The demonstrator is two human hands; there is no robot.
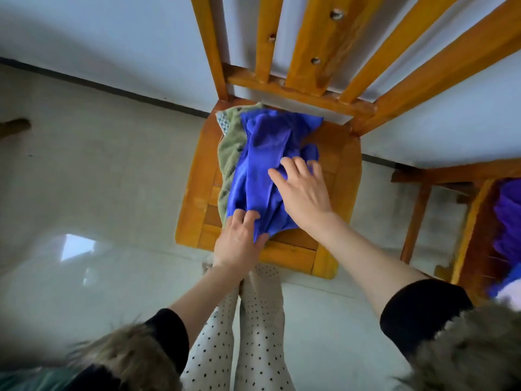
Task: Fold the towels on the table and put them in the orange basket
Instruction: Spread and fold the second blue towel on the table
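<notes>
On the slatted seat of the glossy yellow-orange wooden chair [197, 176], a smooth, rumpled blue towel [262, 176] lies over a nubby green towel [229, 153] whose edge shows along the seat's left side. Left hand [239, 241], at the seat's front edge, pinches the blue towel's near corner between thumb and curled fingers. Right hand [303, 187] rests flat on the blue cloth at seat centre, fingers spread. Right of the chair, a blurred wooden frame [468, 221] appears to hold purple fabric.
</notes>
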